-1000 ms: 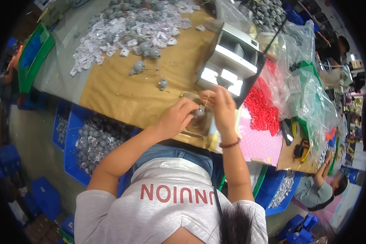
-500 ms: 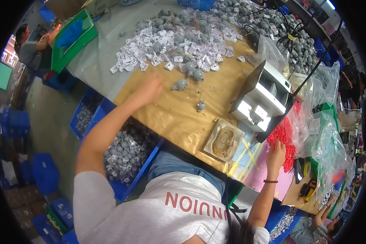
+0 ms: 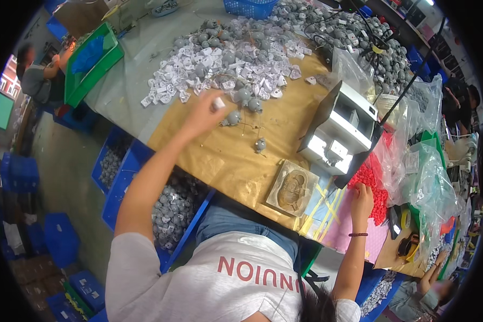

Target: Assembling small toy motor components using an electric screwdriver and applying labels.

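Note:
My left hand (image 3: 201,118) is closed on a small white plastic piece (image 3: 218,103), just in front of a heap of white plastic pieces (image 3: 172,75). Right beside its fingers lies a grey ball-shaped part (image 3: 233,118), with two more similar parts behind it. Nearer to me, a single grey part (image 3: 260,144) rests on the brown paper (image 3: 220,161). On the right side, my right hand (image 3: 363,202) is at the edge of a pile of small red parts (image 3: 378,199), its fingers drawn together; what they hold is too small to make out.
A white and black machine (image 3: 341,134) stands on the table between my hands. Nearer sits a square block with a hollow (image 3: 292,188). Blue bins (image 3: 185,231) of grey parts stand below the table edge. Clear plastic bags (image 3: 429,172) lie right. Another person (image 3: 37,75) works far left.
My left hand has moved slightly right and now has a white plastic piece in its fingers. The right hand stays at the red pile. The whole view has shifted a little.

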Motion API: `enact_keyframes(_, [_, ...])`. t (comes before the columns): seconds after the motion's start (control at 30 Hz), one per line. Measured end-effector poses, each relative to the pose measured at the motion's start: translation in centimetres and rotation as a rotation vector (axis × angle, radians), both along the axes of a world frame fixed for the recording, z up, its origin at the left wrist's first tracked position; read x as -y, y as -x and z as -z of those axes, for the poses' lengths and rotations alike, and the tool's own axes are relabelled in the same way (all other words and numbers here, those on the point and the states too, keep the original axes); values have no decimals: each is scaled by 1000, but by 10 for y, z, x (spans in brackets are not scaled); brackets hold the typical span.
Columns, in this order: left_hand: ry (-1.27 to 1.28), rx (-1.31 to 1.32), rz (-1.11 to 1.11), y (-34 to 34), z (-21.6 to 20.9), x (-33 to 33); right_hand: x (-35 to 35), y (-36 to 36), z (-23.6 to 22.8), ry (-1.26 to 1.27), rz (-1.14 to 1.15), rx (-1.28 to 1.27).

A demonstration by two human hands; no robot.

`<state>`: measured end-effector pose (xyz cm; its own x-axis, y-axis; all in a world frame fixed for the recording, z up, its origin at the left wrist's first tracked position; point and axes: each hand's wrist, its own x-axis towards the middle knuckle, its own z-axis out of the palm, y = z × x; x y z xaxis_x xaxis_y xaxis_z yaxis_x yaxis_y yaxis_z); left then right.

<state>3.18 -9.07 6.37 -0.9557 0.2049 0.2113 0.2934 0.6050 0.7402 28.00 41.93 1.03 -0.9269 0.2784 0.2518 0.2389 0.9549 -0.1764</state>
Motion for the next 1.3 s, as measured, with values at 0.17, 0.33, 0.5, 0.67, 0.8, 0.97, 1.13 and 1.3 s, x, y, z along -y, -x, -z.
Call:
enact_keyframes(0.17, [-315, 184, 411, -122, -25, -84, -3, 1, -2, 122, -1, -128])
enact_keyframes(0.33, [-55, -105, 579, -156, 29, -135, -3, -6, -20, 591, -51, -189])
enact_keyframes(0.5, [38, -95, 509, -153, 26, -149, 77, 7, -48, 1155, -94, -165])
enact_keyframes(0.67, [-24, -22, 467, -156, 21, -149, 157, 21, -42, 864, -423, -174])
enact_keyframes(0.8, [20, -51, 445, -157, 34, -150, 171, 34, -34, 528, -627, -306])
enact_keyframes(0.97, [-79, 79, 521, -150, 35, -145, 173, 36, -36, 363, -681, -291])
enact_keyframes(1.13, [-113, -153, 347, -115, 22, -96, 172, 26, -35, 284, -708, -227])
enact_keyframes(1.3, [249, -235, 12, -57, 22, -42, 178, 18, -33, 236, -698, -244])
